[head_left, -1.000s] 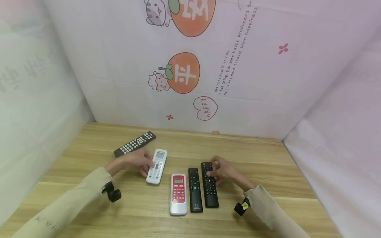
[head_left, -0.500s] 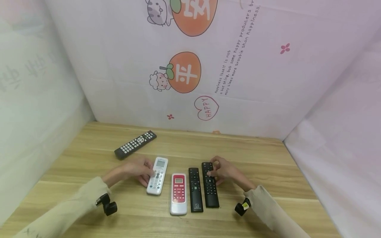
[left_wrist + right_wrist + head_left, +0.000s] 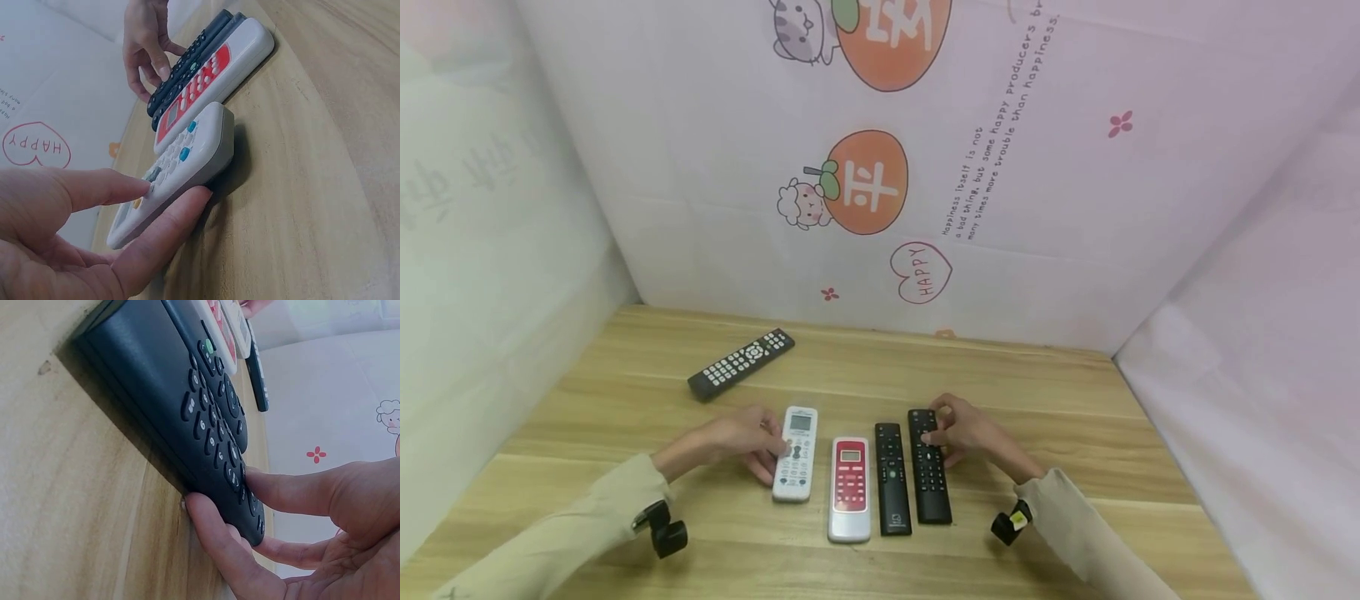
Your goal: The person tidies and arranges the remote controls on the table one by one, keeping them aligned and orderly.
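My left hand (image 3: pixel 748 440) pinches a white air-conditioner remote (image 3: pixel 797 467), thumb on its buttons and fingers along its left side. In the left wrist view a shadow falls beside that remote (image 3: pixel 209 140); whether its underside touches the table I cannot tell. A red and white remote (image 3: pixel 850 500) lies just right of it, with a slim black remote (image 3: pixel 893 500) alongside. My right hand (image 3: pixel 964 429) grips the far end of the rightmost black remote (image 3: pixel 933 496), thumb on top and fingers at its edge, as the right wrist view shows.
Farther back on the left, a black remote with white buttons (image 3: pixel 741 364) lies slantwise on the wooden table (image 3: pixel 1037 375). A printed cloth wall (image 3: pixel 1037 283) rises behind the table. Pale cloth also hangs at both sides.
My left hand has brought the white remote toward me, and it now stands straighter beside the red and white one. The right hand has stayed in place on the black remote.
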`<state>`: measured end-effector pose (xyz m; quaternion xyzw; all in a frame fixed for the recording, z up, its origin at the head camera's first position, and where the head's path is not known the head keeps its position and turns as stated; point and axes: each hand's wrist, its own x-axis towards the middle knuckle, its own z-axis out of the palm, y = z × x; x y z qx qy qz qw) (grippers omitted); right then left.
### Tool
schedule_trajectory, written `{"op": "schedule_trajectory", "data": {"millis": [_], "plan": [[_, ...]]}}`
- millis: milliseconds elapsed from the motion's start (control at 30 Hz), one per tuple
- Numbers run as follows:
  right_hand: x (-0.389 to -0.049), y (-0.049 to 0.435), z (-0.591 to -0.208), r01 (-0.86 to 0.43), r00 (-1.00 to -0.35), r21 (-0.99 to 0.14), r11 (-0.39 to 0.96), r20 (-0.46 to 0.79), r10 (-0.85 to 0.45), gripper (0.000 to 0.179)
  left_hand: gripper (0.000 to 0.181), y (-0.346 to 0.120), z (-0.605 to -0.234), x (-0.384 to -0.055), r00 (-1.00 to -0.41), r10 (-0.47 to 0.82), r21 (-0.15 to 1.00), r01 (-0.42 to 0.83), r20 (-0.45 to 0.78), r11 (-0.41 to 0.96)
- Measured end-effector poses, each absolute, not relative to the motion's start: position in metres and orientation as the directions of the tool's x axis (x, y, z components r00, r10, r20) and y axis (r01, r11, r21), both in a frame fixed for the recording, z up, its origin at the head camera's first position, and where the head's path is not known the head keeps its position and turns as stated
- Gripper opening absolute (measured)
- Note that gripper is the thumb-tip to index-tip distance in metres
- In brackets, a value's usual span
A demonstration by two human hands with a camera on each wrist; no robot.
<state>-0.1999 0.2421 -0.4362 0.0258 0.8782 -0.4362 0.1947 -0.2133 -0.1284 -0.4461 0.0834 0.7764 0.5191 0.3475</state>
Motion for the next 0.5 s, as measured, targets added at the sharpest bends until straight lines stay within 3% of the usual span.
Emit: {"op": "schedule_trajectory", "data": {"millis": [500], "plan": [[-0.1988, 0.2444, -0.4366, 0.214, -0.920, -0.768, 0.604, -0.366, -0.138, 0.056, 0.029, -0.1296, -0.4408, -0.2124, -0.793, 0.433, 0.839, -0.173, -0.429, 0.515]]}}
